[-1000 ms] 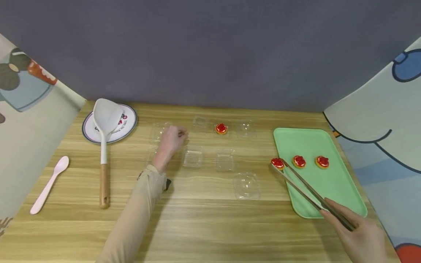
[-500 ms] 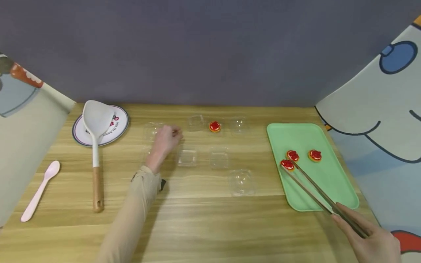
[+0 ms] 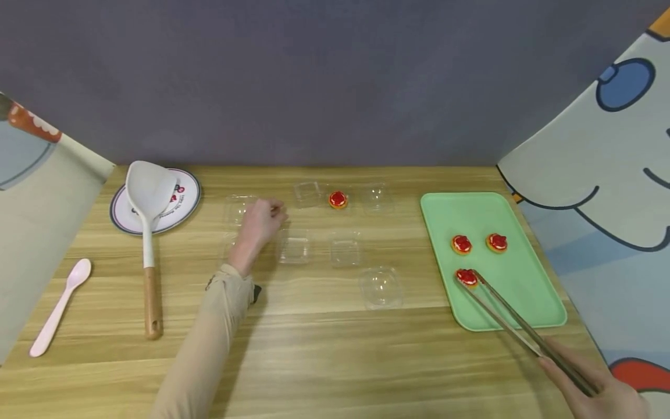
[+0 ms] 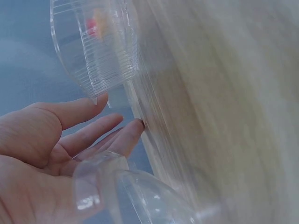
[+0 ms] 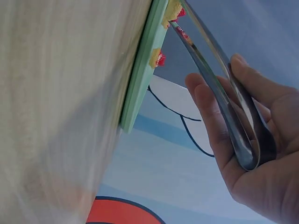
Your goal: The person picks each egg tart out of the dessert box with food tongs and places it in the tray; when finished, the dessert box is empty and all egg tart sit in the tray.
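Observation:
My right hand [image 3: 597, 381] grips metal tongs [image 5: 228, 119] at the lower right. Their tips flank a small tart with red topping [image 3: 466, 277] at the left front of the green tray [image 3: 515, 291]; how firmly they press on it cannot be told. Two more tarts, a left one [image 3: 462, 244] and a right one [image 3: 496, 242], lie behind it. My left hand [image 3: 260, 224] hovers with relaxed fingers among clear plastic boxes, holding nothing visible. In the left wrist view its thumb is close to a ribbed clear box [image 4: 105, 56]; contact is unclear.
Another tart [image 3: 338, 200] sits in a clear box at the back centre. An opened clear box [image 3: 294, 247] and a domed lid [image 3: 381, 288] lie mid-table. At left are a white spatula with wooden handle [image 3: 152, 302] on a plate [image 3: 189, 203], and a pink spoon [image 3: 54, 320].
The tongs and their tart have moved from the tray's left edge to its left front, ahead of the other tarts. My left hand keeps its place among the boxes. The head view has shifted slightly right.

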`<state>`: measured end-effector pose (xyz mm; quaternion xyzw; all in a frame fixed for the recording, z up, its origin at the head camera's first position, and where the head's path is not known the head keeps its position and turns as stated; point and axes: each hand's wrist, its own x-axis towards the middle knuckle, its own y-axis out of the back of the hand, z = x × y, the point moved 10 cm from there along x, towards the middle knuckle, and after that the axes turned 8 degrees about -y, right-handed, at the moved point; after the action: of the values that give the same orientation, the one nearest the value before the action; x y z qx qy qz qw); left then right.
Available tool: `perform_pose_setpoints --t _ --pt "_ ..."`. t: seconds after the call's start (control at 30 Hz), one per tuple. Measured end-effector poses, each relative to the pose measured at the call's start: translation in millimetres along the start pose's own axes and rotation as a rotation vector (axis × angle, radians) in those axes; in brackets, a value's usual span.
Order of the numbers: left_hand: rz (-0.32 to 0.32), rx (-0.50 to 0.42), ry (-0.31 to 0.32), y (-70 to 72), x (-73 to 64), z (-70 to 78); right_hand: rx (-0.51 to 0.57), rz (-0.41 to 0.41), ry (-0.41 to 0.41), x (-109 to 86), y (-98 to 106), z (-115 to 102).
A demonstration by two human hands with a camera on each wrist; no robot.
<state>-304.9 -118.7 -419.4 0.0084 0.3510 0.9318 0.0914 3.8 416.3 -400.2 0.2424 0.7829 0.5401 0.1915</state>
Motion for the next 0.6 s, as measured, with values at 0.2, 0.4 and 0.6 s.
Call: perform_pose_setpoints --t 0.2,0.4,0.6 --pt "-0.008 0.001 0.01 -0.9 0.8 -0.9 -0.023 -0.089 -0.103 0.9 -9.9 12.1" --pt "-0.006 0.025 -0.007 -1.2 2.7 -0.5 -0.029 -0.191 -0.249 2.1 -22.2 33.8" --pt "-0.009 0.044 -0.012 -0.7 2.9 0.0 0.007 -0.241 -0.313 0.7 -28.1 42.6"
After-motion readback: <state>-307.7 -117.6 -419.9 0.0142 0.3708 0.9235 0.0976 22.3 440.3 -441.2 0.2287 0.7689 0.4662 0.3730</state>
